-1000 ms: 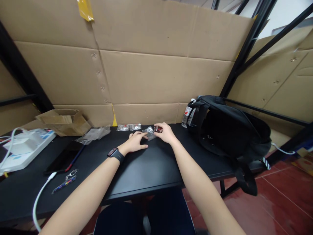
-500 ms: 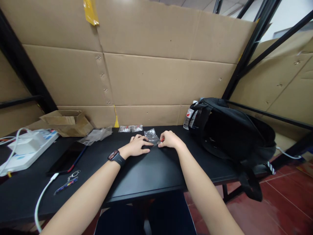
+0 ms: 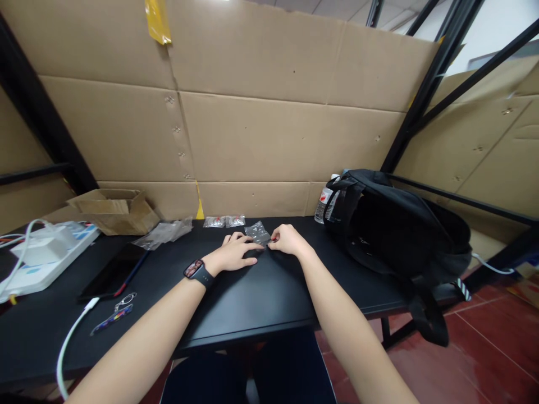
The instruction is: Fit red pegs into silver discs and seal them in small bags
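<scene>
On the black tabletop a clear plastic bag (image 3: 257, 232) lies between my two hands. My left hand (image 3: 234, 251), with a watch (image 3: 197, 269) on its wrist, rests palm down with its fingers stretched out; a fingertip reaches the bag's near edge. My right hand (image 3: 287, 240) is closed in a pinch at the bag's right corner. A bit of a small red object (image 3: 274, 239) shows at its fingertips, too small and covered to name. Beyond my left hand sit two small clear packets (image 3: 215, 221) with red bits and ring-like shapes inside.
Left of my hands are flat plastic bags (image 3: 165, 233), an open cardboard box (image 3: 115, 212), a dark tablet (image 3: 112, 273), a keychain (image 3: 113, 317) and a white power strip (image 3: 50, 264). A water bottle (image 3: 322, 205) and a black backpack (image 3: 404, 224) stand at the right. A cardboard wall (image 3: 252, 140) closes the back.
My right hand has shifted slightly left, closer to my left fingertips. The plastic bag has turned and slid a little left. My left hand stays nearly in place.
</scene>
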### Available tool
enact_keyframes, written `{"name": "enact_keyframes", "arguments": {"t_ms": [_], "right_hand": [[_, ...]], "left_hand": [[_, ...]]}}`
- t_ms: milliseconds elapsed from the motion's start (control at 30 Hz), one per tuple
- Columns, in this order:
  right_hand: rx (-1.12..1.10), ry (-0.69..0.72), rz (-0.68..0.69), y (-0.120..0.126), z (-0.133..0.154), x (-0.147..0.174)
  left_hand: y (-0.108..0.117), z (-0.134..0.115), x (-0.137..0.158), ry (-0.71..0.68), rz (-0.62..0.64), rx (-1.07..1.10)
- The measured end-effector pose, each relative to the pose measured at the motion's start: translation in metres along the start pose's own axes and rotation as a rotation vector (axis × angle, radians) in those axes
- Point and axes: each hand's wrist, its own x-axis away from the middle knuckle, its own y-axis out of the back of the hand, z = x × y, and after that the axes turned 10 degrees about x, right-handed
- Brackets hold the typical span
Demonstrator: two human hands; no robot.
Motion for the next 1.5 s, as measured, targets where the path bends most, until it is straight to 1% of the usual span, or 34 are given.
{"name": "enact_keyframes", "arguments": {"t_ms": [67,133,367,500,600,700,767,1000,1100,1167,1200,1267,1367,1433,1500], "right_hand": [[-0.002,-0.003,-0.006,0.002,-0.001,0.001],[-0.018,0.027,-0.005,0.0,-0.001,0.0],[-0.041,0.112,-0.032,-0.018,0.001,-0.009],[-0.053,0.158,-0.027,-0.02,0.001,-0.009],[0.025,0.111,-0.053,-0.017,0.002,-0.007],[0.121,0.041,-0.118,-0.015,0.004,-0.007],[0.168,0.019,-0.148,-0.016,0.006,-0.008],[0.318,-0.003,-0.22,-0.029,0.015,-0.023],[0.345,-0.027,-0.253,-0.034,0.021,-0.027],[0.332,-0.01,-0.259,-0.035,0.023,-0.026],[0.309,0.024,-0.246,-0.035,0.022,-0.025],[0.224,0.141,-0.191,-0.032,0.018,-0.022],[0.032,0.305,-0.126,-0.026,0.006,-0.019],[-0.057,0.337,-0.129,-0.025,-0.004,-0.018],[-0.07,0.323,-0.135,-0.025,-0.013,-0.017]], "left_hand": [[0.0,0.0,0.0,-0.003,-0.008,-0.005],[-0.001,0.001,0.0,-0.007,-0.014,-0.016],[-0.001,0.0,0.0,-0.003,0.001,-0.005],[0.003,-0.005,0.0,0.053,0.074,-0.021],[0.006,-0.007,0.0,0.075,0.132,-0.032],[0.008,-0.009,0.0,0.068,0.148,-0.032],[0.009,-0.01,0.001,0.062,0.155,-0.03],[0.014,-0.016,0.003,0.063,0.164,-0.013],[0.015,-0.016,0.002,0.088,0.168,-0.004],[0.016,-0.014,0.003,0.096,0.17,0.002],[0.017,-0.013,0.003,0.092,0.163,0.008],[0.019,-0.008,0.005,0.072,0.111,0.036],[0.019,0.002,0.006,0.066,-0.04,0.078],[0.016,0.008,0.003,0.075,-0.137,0.071],[0.01,0.01,-0.001,0.066,-0.197,0.051]]}}
